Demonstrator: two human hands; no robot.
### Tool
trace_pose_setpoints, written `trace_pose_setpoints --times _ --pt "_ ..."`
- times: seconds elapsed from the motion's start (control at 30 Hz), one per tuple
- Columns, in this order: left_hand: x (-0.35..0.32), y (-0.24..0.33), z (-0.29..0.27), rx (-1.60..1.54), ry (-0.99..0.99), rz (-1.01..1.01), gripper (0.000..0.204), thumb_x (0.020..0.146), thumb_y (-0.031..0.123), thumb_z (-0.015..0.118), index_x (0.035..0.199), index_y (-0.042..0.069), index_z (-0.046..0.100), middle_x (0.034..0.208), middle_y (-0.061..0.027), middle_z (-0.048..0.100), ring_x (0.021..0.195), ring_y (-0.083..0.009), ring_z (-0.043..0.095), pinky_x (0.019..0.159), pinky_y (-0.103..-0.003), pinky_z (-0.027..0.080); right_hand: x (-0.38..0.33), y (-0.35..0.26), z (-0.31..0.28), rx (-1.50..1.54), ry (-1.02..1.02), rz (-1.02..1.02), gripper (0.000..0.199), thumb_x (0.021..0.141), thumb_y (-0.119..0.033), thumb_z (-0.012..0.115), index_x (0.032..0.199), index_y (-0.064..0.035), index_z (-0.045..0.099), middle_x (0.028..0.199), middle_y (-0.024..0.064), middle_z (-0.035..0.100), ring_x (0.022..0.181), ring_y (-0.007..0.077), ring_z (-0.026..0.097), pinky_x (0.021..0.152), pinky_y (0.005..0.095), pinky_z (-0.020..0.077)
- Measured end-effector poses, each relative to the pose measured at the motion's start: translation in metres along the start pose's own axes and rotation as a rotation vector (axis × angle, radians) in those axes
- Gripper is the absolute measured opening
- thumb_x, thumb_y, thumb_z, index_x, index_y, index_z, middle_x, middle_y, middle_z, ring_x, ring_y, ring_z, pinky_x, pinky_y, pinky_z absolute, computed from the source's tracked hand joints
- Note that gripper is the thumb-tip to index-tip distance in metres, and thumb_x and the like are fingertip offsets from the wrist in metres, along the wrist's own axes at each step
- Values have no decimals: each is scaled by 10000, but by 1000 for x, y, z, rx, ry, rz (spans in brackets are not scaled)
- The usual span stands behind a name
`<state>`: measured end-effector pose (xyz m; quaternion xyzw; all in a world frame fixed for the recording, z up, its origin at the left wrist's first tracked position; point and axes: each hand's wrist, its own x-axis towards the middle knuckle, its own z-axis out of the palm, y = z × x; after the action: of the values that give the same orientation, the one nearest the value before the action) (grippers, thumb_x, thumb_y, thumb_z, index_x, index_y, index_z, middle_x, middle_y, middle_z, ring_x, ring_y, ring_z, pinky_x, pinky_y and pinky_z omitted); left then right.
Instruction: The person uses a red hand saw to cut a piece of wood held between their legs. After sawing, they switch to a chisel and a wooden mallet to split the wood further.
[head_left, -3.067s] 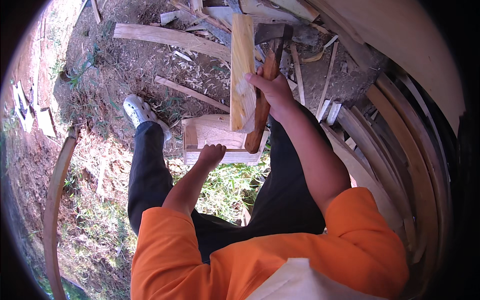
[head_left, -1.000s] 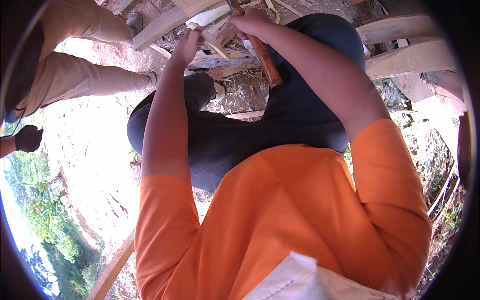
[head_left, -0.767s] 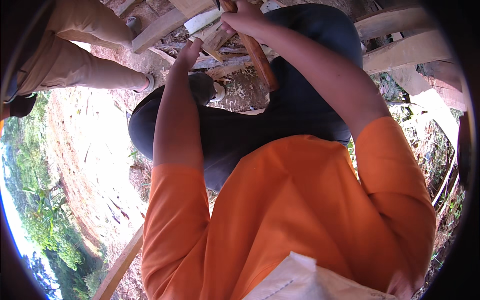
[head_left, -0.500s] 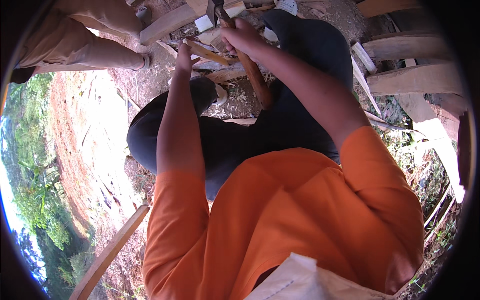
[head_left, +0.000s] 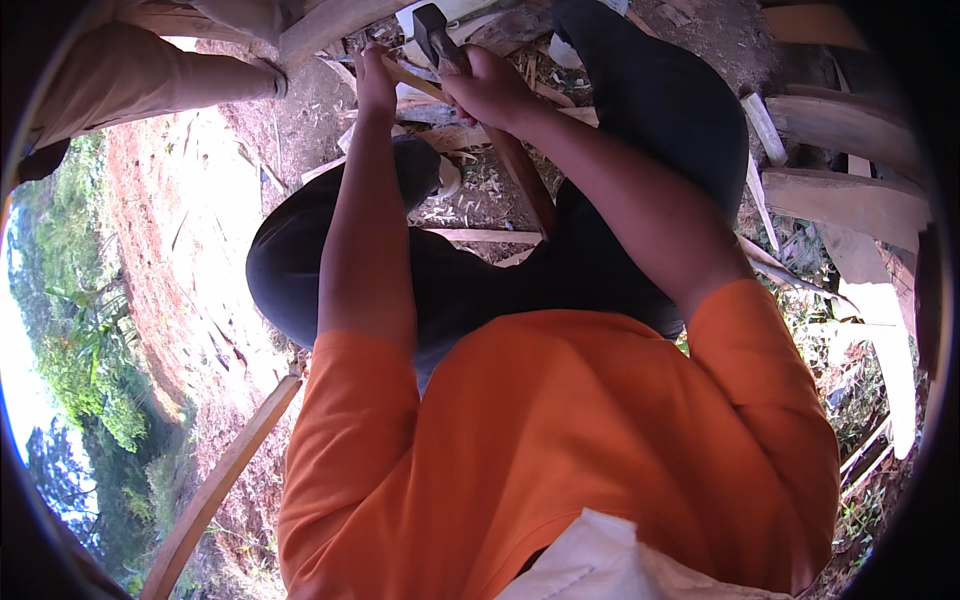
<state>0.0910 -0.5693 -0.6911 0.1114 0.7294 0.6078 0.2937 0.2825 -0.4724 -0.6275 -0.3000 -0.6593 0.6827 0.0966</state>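
My right hand [head_left: 492, 92] grips a thick wooden-handled tool [head_left: 522, 170] close under its dark metal head [head_left: 434, 35], which looks like an axe or hammer head. The handle slants back between my legs, its butt end by my right thigh. To the left, my left hand [head_left: 375, 88] is closed on a pale wooden stick [head_left: 414, 80] that points toward my right hand. The stick and the tool's head are close together; whether they touch I cannot tell. Some of the left fingers are hidden.
Wood offcuts and shavings [head_left: 478, 203] litter the ground between my feet. A beam [head_left: 335, 28] lies beyond my hands, and a person's trousered leg [head_left: 130, 75] is at the left. Several planks [head_left: 845, 200] stack up at the right. A timber pole [head_left: 220, 485] slants at lower left.
The tool's head has come lower and nearer the stick, with my right hand moving slightly down. My left hand has risen a little. My right knee has shifted right.
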Motion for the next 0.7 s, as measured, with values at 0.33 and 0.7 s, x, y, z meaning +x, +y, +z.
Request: trace_pose_setpoints --times 0.33,0.7 --pt "25 14 -15 -38 -110 -91 367 1006 308 453 1233 53 590 1103 -111 654 1046 -255 627 897 -445 536 0 15 26 12 -45 -49 318 902 -204 659 1141 -12 575 767 35 610 591 113 608 529 315 502" --pt "41 9 4 -495 172 108 308 857 -28 472 1112 68 613 937 -50 628 772 -153 554 700 -293 463 -4 6 33 70 -76 2 297 913 -201 642 1156 -41 584 699 8 569 563 99 562 519 315 450"
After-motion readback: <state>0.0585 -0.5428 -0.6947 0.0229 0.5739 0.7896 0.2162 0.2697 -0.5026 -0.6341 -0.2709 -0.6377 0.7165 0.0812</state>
